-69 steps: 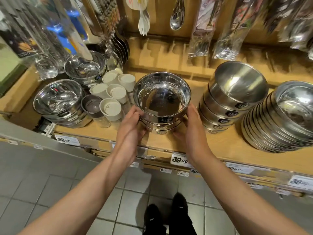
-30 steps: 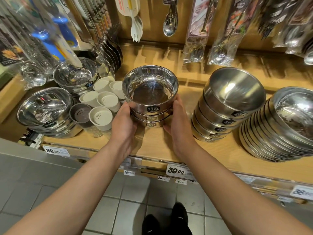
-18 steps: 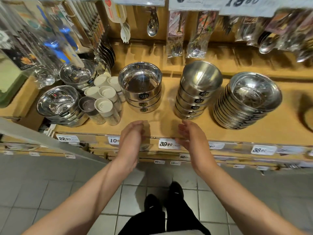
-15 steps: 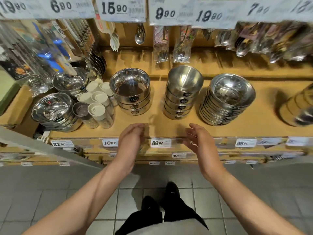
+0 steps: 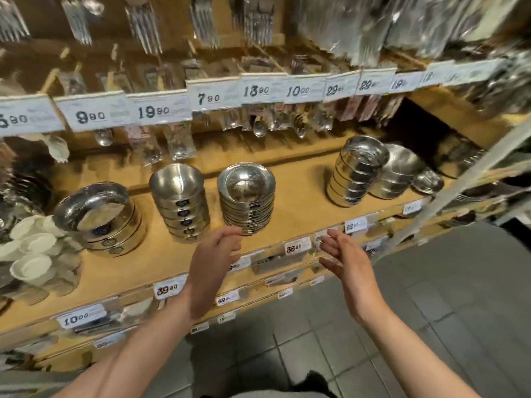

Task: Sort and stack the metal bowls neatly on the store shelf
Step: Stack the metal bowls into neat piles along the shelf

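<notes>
On the wooden shelf (image 5: 298,196) stand several stacks of metal bowls. A stack of straight-walled bowls (image 5: 100,218) is at the left, a stack of deep bowls (image 5: 179,202) beside it, and a stack of shallow bowls (image 5: 247,199) in the middle. Further right are a tall bowl stack (image 5: 355,173) and a lower bowl stack (image 5: 398,170). My left hand (image 5: 211,268) and my right hand (image 5: 346,259) hover in front of the shelf edge, palms facing each other, fingers relaxed, holding nothing.
White lidded cups (image 5: 31,254) crowd the shelf's left end. Bagged cutlery (image 5: 178,142) hangs behind the bowls under a row of price tags (image 5: 212,96). A small loose bowl (image 5: 428,182) sits far right beside a grey upright post (image 5: 459,182). Grey tiled floor (image 5: 431,297) lies below.
Both hands let go of the straight-walled stack and drew back off the shelf. The view swung right, showing more stacks at the right end.
</notes>
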The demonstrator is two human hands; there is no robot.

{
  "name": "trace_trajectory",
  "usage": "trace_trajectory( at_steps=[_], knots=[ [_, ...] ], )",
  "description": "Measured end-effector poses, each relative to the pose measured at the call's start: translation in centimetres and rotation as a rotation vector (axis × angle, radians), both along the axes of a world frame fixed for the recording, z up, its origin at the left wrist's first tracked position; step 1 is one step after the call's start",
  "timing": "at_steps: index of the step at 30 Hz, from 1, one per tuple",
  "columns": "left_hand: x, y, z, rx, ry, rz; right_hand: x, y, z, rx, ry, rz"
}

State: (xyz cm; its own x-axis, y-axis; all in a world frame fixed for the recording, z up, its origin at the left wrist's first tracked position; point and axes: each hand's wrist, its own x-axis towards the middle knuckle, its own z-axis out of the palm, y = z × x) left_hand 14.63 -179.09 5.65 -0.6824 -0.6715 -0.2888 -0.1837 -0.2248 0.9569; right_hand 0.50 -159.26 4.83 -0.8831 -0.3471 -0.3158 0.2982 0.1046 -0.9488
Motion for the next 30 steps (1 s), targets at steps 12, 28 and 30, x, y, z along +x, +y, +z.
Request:
trace_trajectory(
  at_steps=[12,28,30],
  knots=[
    [-18.4,13.3,-2.2,0.183,-0.046,0.001,-16.7,15.7,-1.1,0.064,-0.017,-0.103],
    [-31.3,12.4,-3.3,0.136,-0.107,0.201,-31.8,10.5,-5.4,0.107,-0.088,0.180],
    [-32.8,12.0,-3.4,0.161,-0.117,0.248,-33.6,10.0,-5.9,0.121,-0.098,0.224]
  ],
)
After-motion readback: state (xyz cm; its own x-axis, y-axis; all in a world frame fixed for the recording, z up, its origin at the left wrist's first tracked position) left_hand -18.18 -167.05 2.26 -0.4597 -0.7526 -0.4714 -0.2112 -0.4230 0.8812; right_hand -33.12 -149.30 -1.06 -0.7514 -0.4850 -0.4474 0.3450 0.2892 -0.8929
